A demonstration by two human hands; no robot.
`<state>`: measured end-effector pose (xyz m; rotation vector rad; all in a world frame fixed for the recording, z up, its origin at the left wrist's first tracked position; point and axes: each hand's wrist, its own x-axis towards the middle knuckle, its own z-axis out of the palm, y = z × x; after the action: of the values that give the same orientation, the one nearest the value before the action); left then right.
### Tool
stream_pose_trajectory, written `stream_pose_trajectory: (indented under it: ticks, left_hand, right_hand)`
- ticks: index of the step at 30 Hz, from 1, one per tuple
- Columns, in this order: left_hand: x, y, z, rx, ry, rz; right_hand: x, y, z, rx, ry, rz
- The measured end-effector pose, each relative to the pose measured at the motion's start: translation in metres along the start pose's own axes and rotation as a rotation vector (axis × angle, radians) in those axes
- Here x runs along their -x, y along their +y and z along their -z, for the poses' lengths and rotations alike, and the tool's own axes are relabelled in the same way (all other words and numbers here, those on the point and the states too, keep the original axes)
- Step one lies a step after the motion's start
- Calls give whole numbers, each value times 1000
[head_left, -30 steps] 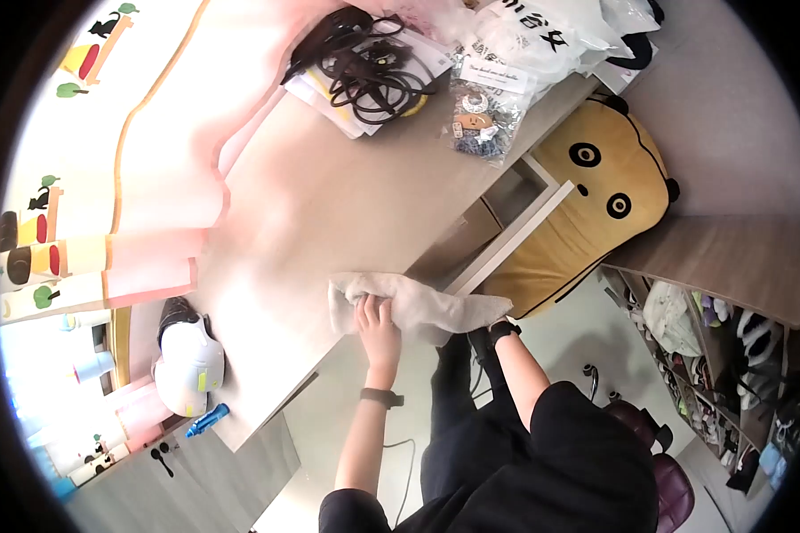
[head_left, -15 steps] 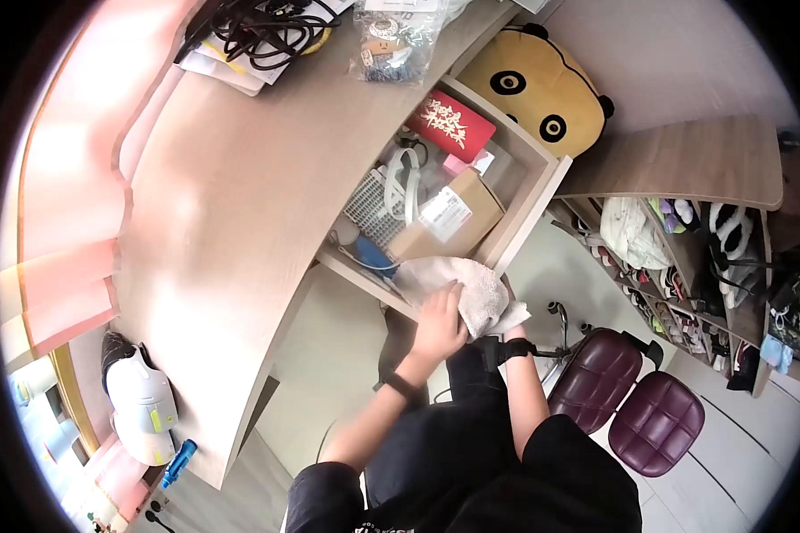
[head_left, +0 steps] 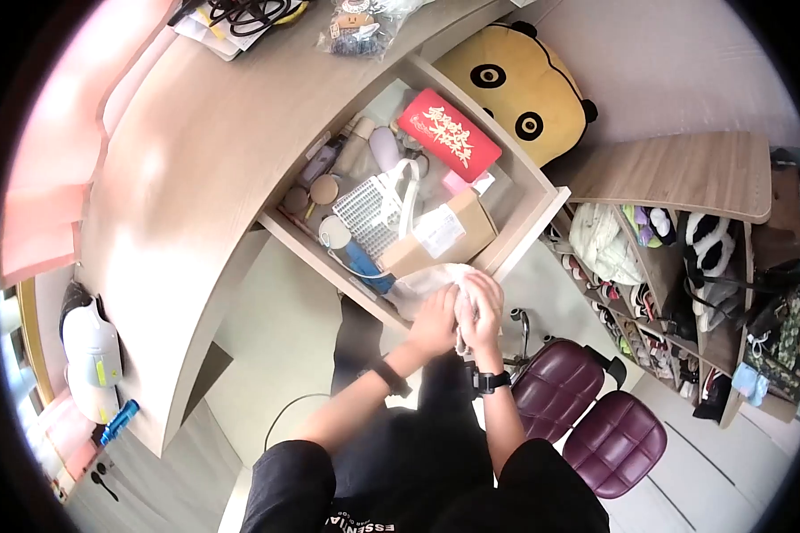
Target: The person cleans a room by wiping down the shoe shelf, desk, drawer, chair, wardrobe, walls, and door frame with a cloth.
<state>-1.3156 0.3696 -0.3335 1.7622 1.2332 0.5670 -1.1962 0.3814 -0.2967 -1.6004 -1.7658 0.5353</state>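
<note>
A pale towel-like cloth (head_left: pixel 425 286) is bunched up at the near front corner of the open drawer (head_left: pixel 324 271). My left hand (head_left: pixel 434 322) is closed on its left part. My right hand (head_left: pixel 482 309) grips the cloth from the right, fingers curled over the top. The two hands are almost touching. Just beyond the cloth in the drawer are a cardboard box (head_left: pixel 467 233) with a white label, a blue item (head_left: pixel 364 265) with a white cord, and a white slotted basket (head_left: pixel 364 213).
Deeper in the drawer lies a red envelope (head_left: pixel 450 133) with gold characters. A curved wooden desk (head_left: pixel 196 178) runs along the left. A maroon padded chair (head_left: pixel 613 444) stands at the lower right, near a shelf unit (head_left: pixel 667 178). Behind the drawer sits a yellow cushion (head_left: pixel 516 89).
The drawer now shows more of its contents, standing further out from the desk. My right hand has come up over the cloth, and the cloth is more gathered between both hands.
</note>
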Motion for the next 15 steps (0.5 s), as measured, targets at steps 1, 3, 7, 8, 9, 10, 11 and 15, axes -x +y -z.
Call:
stream_pose_trajectory:
  ticks: [1,3,7,8,9,10,11,15]
  left_hand:
    - [-3,3,-6,-12,21,1]
    - [-6,13,-15,-82,98,13]
    - [-28,35,-33,-204,260,9]
    - [-35,39,-38,-213,268,20]
    - [-43,45,-42,-229,291,41]
    - [-53,48,-47,-244,316,65]
    - [-64,52,-52,-292,347,64]
    - [-115,60,-78,-307,430,73]
  right_hand:
    - [-4,4,5,3,-50,89]
    - [-8,23,15,-42,-81,119]
    - [-23,54,32,-101,-118,188]
    - [-28,61,36,-99,-126,205]
    - [-34,70,37,-108,-125,210]
    - [-41,78,40,-110,-110,224]
    - [-48,86,44,-110,-105,227]
    - [-82,121,60,-100,-68,247]
